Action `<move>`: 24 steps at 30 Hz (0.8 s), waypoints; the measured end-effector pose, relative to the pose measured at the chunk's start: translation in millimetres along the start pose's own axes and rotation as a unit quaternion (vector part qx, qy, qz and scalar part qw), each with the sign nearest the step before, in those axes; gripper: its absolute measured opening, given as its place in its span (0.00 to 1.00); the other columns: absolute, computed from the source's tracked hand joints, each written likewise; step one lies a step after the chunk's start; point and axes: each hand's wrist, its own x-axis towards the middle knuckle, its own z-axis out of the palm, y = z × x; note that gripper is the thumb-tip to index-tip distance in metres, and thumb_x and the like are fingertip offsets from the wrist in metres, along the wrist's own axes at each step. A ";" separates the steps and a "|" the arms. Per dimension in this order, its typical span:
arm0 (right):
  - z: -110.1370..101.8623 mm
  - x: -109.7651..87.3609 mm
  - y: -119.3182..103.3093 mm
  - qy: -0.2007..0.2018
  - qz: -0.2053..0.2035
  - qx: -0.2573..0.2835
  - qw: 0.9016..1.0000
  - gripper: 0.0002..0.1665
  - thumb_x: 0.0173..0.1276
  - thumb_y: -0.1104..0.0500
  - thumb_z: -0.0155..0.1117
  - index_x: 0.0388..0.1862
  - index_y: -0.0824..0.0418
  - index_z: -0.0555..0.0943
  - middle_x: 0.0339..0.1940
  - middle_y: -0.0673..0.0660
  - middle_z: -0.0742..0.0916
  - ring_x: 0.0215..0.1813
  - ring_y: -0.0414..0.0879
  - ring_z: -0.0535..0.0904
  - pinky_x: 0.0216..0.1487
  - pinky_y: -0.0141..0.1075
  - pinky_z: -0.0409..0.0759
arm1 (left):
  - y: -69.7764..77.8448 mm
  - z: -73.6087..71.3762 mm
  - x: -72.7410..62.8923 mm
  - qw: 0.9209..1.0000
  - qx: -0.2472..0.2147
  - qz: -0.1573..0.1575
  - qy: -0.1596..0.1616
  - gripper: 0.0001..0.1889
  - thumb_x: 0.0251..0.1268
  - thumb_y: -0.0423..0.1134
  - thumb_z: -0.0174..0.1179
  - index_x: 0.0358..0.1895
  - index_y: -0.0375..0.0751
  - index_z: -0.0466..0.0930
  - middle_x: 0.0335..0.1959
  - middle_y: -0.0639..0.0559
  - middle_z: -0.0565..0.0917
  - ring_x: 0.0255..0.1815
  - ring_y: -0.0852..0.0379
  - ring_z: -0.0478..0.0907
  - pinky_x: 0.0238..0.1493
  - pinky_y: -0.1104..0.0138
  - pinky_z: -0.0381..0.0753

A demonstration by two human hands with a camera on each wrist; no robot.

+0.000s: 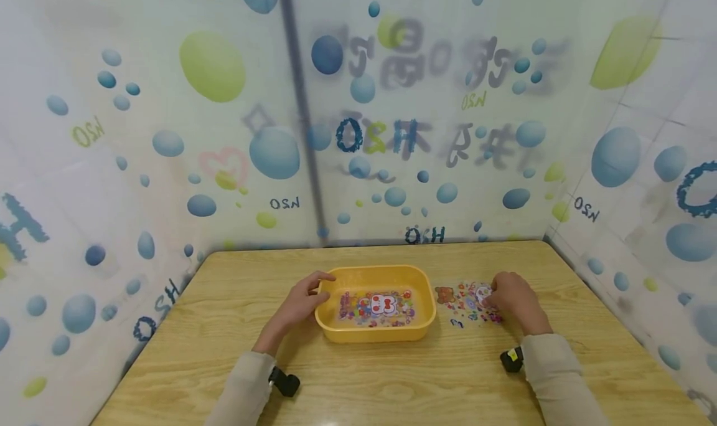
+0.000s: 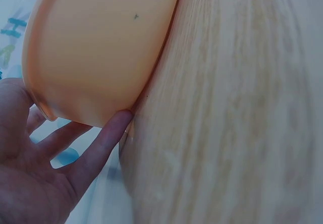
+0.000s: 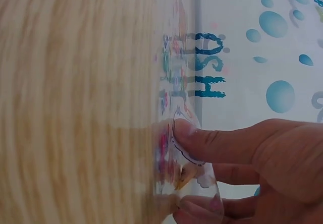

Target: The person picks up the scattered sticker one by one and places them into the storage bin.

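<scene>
A yellow plastic tub [image 1: 375, 334] stands on the wooden table. My left hand [image 1: 305, 298] grips its left end, the thumb at the rim and fingertips against the outer wall, as the left wrist view shows. Inside the tub lies a colourful cartoon print [image 1: 383, 305] with a white figure wearing a red bow. To the tub's right is a clear plastic sheet [image 1: 467, 301] printed with a brown bear and small colourful pictures. My right hand [image 1: 515, 298] pinches its right side, thumb on the printed face; in the right wrist view the held edge [image 3: 204, 178] is raised off the table.
The wooden table [image 1: 347, 382] reaches back to a curtain [image 1: 364, 189] patterned with blue and green drops, which also hangs at both sides. A black wrist camera [image 1: 285, 382] is on the left forearm and another camera [image 1: 511, 359] on the right.
</scene>
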 end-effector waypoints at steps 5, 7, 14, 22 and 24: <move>-0.3 -2.0 -1.4 0.008 0.015 0.009 1.000 0.18 0.60 0.57 0.78 0.34 0.71 0.81 0.31 0.61 0.83 0.34 0.53 0.76 0.36 0.45 0.77 | 1.5 -0.7 -1.5 1.000 -0.003 0.003 0.001 0.17 0.74 0.36 0.59 0.63 0.46 0.80 0.74 0.36 0.73 0.73 0.29 0.70 0.67 0.39 0.75; 0.1 -2.1 -1.1 0.012 0.022 0.014 1.000 0.19 0.59 0.57 0.79 0.32 0.69 0.79 0.29 0.60 0.82 0.33 0.52 0.75 0.34 0.43 0.75 | 1.6 -0.8 -1.5 1.000 -0.004 0.007 0.000 0.17 0.74 0.36 0.59 0.63 0.46 0.80 0.75 0.36 0.73 0.75 0.28 0.67 0.69 0.37 0.72; -2.3 -4.2 -3.0 0.018 0.031 0.019 0.999 0.20 0.57 0.56 0.81 0.22 0.65 0.79 0.29 0.61 0.79 0.38 0.57 0.71 0.36 0.45 0.71 | 0.1 0.0 -0.6 1.000 0.004 0.004 0.000 0.17 0.74 0.35 0.58 0.63 0.47 0.80 0.75 0.35 0.73 0.72 0.28 0.70 0.64 0.40 0.78; 0.1 -5.1 -2.1 0.021 0.015 0.046 0.999 0.19 0.56 0.59 0.79 0.18 0.62 0.76 0.19 0.54 0.77 0.27 0.48 0.70 0.28 0.37 0.67 | -0.5 0.2 -0.9 1.000 0.007 0.003 -0.004 0.17 0.75 0.35 0.58 0.63 0.47 0.79 0.75 0.35 0.72 0.73 0.28 0.69 0.65 0.40 0.78; -0.1 -5.4 -1.8 0.022 0.011 0.054 0.998 0.18 0.57 0.60 0.79 0.20 0.62 0.76 0.21 0.54 0.78 0.27 0.48 0.71 0.28 0.37 0.68 | -0.1 0.1 -0.9 1.000 0.004 0.005 -0.004 0.17 0.75 0.35 0.58 0.63 0.47 0.79 0.75 0.34 0.71 0.73 0.27 0.69 0.64 0.40 0.78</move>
